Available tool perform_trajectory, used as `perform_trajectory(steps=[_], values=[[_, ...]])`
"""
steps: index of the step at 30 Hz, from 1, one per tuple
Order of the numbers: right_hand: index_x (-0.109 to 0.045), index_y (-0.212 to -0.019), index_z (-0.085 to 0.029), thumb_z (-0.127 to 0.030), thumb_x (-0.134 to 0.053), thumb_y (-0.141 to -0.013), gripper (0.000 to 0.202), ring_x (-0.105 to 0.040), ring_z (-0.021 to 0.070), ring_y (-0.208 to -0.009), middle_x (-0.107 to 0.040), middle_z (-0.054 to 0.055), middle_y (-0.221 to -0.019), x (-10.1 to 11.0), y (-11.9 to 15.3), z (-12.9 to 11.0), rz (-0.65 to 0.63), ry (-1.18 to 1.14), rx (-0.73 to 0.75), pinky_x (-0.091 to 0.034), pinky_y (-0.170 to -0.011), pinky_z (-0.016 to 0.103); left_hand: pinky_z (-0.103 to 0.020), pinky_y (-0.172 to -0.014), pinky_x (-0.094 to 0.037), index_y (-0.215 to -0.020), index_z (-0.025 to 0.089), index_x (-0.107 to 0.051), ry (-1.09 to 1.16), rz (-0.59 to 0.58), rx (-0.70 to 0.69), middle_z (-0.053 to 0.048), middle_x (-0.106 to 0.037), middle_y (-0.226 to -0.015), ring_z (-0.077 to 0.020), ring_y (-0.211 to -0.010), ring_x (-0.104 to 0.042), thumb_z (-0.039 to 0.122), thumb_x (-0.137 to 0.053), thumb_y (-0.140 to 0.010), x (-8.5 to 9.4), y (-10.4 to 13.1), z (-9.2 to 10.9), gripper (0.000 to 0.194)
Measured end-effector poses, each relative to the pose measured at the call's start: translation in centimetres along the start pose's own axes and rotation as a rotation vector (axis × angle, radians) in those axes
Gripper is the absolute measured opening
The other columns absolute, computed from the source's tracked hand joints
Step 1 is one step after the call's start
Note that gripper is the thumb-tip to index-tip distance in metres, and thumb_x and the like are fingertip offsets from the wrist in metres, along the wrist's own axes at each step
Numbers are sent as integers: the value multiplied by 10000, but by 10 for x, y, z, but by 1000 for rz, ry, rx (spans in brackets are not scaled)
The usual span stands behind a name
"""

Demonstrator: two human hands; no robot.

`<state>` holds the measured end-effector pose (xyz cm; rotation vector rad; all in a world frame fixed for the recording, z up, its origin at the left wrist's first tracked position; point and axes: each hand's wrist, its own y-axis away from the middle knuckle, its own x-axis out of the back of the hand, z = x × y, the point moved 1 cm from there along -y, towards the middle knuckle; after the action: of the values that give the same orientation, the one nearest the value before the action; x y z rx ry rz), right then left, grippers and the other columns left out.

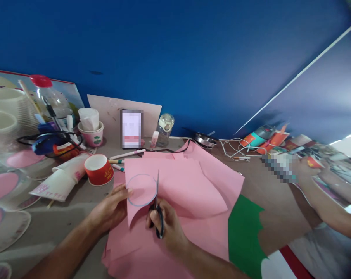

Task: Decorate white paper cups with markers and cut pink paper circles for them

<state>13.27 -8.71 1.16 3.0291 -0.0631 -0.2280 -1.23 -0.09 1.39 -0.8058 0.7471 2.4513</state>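
Note:
My left hand (pixel 114 205) pinches the left edge of a pink paper sheet (pixel 175 178), its thumb on top near a drawn circle. The circle (pixel 142 190) has a blue-grey outline. Black-handled scissors (pixel 159 223) sit in my right hand (pixel 168 221), fingers through the loops. Their blades point away from me, at the circle's right side, and one blade shows above the paper. Below the circle the sheet is cut and a pointed flap hangs down. More pink sheets (pixel 163 248) lie stacked underneath.
To the left stand a red paper cup (pixel 99 169), stacked cups (pixel 11 108) and a bottle (pixel 51 93). A phone (pixel 131 130) leans by the blue wall (pixel 175 58). Green paper (pixel 245 232) lies right of the pink stack. Another person's arm (pixel 326 197) is at far right, near white cables (pixel 236 149).

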Motion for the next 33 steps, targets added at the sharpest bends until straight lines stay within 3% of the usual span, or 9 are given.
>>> perform_trajectory(steps=[4, 7, 16, 19, 22, 25, 28, 30, 33], values=[[-515, -853, -197, -601, -575, -823, 409, -407, 87, -497, -507, -33, -612, 1, -2, 5, 46, -57, 18, -330, -492, 224, -340, -893, -499, -1029, 193, -713, 26, -179, -47, -98, -733, -1039, -290, -1051, -639, 377, -807, -646, -8, 5, -4, 435], [-513, -844, -198, -598, -578, -820, 406, -401, 92, -508, -499, -33, -613, 1, -4, 3, 38, -52, 17, -327, -504, 236, -321, -861, -510, -1031, 198, -710, -4, -191, -58, -96, -728, -1046, -285, -1051, -634, 451, -793, -649, -12, 8, -6, 466], [-485, -786, -196, -688, -579, -751, 501, -393, 85, -485, -474, -40, -589, 0, -5, -11, -30, 34, -59, -309, -462, 228, -225, -637, -485, -755, 151, -711, -90, 115, -149, -11, -726, -671, -155, -633, -648, 155, -799, -615, -9, -4, -6, 165], [-488, -855, -187, -662, -639, -713, 518, -445, 90, -481, -516, -39, -588, 8, -8, -16, -165, 60, -229, -321, -443, 216, -196, -552, -449, -627, 161, -665, -78, 227, -229, 32, -679, -562, -104, -501, -579, 119, -794, -585, -2, -8, -1, 142], [-517, -859, -165, -579, -726, -676, 498, -502, 99, -496, -537, -38, -571, 24, -11, -28, -382, 120, -361, -360, -470, 219, -193, -571, -474, -675, 175, -682, -41, 264, -275, 27, -697, -618, -115, -542, -600, 109, -783, -583, 5, -11, 5, 152], [-542, -848, -155, -569, -742, -669, 493, -497, 95, -489, -529, -44, -563, 52, -13, -47, -440, 185, -403, -343, -451, 206, -175, -582, -495, -702, 193, -685, 72, 297, -308, 27, -705, -668, -115, -599, -623, 111, -765, -603, 9, -13, 9, 151], [-572, -896, -139, -600, -725, -682, 531, -477, 88, -471, -558, -23, -564, 82, -14, -60, -439, 240, -337, -308, -435, 200, -149, -568, -495, -690, 191, -672, 121, 289, -316, 36, -689, -654, -95, -592, -618, 92, -755, -614, 11, -14, 10, 150], [-576, -964, -133, -639, -676, -715, 573, -445, 79, -464, -577, -7, -583, 97, -16, -64, -409, 196, -186, -288, -440, 207, -142, -560, -497, -670, 180, -661, 135, 277, -313, 35, -675, -625, -92, -583, -619, 79, -760, -601, 11, -15, 9, 158], [-556, -1029, -156, -615, -608, -795, 518, -379, 68, -457, -585, 2, -643, 102, -23, -60, -197, 62, 31, -257, -439, 217, -171, -573, -522, -718, 153, -671, 120, 226, -259, 14, -680, -633, -104, -569, -628, 86, -767, -595, 13, -14, 7, 170]])
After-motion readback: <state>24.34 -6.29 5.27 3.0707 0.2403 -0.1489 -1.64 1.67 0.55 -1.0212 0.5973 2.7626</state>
